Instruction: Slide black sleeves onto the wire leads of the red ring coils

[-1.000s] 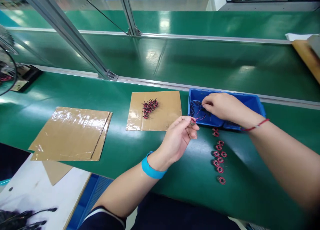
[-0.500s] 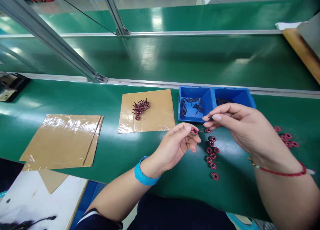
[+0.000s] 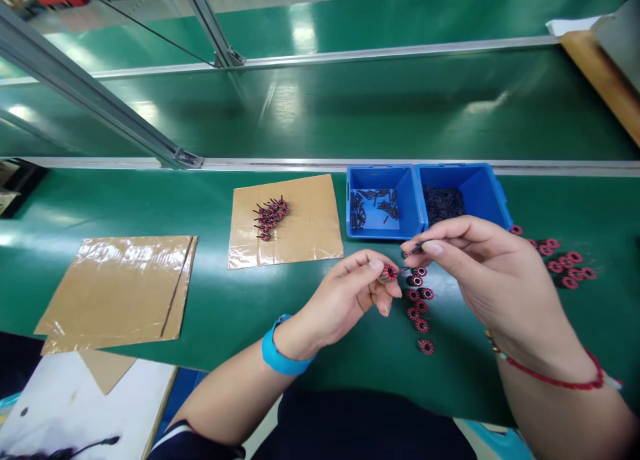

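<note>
My left hand (image 3: 345,297) pinches a small red-and-black ring-shaped part (image 3: 390,272) between thumb and forefinger. Close by on the right, my right hand (image 3: 480,260) holds a short thin black tube (image 3: 414,249) in its fingertips, pointed toward the ring. Below and between the hands, several similar rings (image 3: 421,325) lie in a loose column on the green table. Behind them stand two joined blue bins: the left bin (image 3: 383,228) has scattered black tubes in it, the right bin (image 3: 480,187) a denser heap of them.
A cardboard sheet (image 3: 310,213) bears a cluster of rings with black tubes (image 3: 271,217). More cardboard sheets (image 3: 120,287) lie at the left. Another group of rings (image 3: 565,263) is beyond my right hand. A metal rail (image 3: 280,163) runs behind the bins.
The view has shifted slightly. My right hand has moved a little down relative to the bins, so the right bin's black tubes show more. Both hands keep their pinches.
</note>
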`<state>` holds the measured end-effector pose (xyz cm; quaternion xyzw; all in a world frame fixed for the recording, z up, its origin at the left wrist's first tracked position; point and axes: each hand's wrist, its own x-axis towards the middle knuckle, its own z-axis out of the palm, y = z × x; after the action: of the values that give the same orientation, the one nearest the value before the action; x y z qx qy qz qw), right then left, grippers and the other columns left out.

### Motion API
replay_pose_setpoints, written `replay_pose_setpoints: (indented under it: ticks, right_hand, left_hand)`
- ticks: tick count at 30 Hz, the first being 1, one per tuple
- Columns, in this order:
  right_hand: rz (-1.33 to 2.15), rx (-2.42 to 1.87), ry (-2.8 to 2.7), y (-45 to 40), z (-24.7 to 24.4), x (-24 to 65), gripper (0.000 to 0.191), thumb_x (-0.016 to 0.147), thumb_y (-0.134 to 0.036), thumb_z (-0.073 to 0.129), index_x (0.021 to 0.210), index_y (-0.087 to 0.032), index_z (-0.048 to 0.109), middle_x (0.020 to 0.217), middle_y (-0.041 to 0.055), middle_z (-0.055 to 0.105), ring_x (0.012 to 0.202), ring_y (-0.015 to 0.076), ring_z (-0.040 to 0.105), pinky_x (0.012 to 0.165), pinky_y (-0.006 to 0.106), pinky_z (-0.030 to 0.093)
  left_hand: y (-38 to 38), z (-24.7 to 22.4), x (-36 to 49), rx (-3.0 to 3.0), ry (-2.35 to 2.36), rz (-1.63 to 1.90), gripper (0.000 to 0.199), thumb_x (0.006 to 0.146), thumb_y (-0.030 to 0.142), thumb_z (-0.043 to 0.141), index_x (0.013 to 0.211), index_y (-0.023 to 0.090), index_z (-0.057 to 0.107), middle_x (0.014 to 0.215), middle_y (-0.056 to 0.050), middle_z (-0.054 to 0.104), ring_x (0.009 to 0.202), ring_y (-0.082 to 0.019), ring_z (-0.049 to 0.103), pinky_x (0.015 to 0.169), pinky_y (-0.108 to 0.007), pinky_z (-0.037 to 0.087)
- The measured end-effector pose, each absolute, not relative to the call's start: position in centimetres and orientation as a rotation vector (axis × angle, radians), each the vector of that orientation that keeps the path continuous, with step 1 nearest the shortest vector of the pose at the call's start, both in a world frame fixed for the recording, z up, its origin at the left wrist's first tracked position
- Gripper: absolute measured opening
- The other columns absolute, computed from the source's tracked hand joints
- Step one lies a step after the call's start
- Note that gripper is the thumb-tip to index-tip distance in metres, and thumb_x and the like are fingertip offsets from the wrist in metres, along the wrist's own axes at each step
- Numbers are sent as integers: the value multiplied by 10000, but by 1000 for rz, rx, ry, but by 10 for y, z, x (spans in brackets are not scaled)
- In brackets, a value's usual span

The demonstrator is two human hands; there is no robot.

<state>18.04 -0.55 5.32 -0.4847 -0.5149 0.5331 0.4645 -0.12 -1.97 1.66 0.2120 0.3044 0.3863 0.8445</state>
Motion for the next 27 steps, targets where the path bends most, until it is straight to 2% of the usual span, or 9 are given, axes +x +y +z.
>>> replay_pose_setpoints:
  ticks: [14, 22, 27]
  right_hand:
    - [1283, -1261, -1332, -6, 54, 181, 51, 863, -299, 738, 885, -252, 734, 912, 12, 773, 745, 130, 728, 692, 244, 608]
    - [1220, -1255, -1319, -7, 52, 183, 23, 885, -287, 720, 895, -283, 740, 918, -16, 769, 767, 111, 729, 703, 209, 599]
    - [1281, -1250, -1325, -6, 52, 182, 52, 867, -299, 741, 903, -261, 737, 906, -10, 773, 755, 105, 730, 694, 193, 599]
  left_hand:
    - [-19, 16, -1, 448, 638, 817, 224, 893, 367, 670, 882, 144, 654, 711, -17, 692, 525, -75, 605, 549, -202, 459]
    - [-19, 15, -1, 440, 639, 820, 224, 888, 367, 678, 886, 144, 654, 707, -19, 693, 527, -78, 605, 554, -204, 464]
    - [-19, 15, -1, 441, 635, 823, 220, 893, 364, 674, 876, 145, 656, 711, -17, 695, 526, -75, 608, 555, -196, 467]
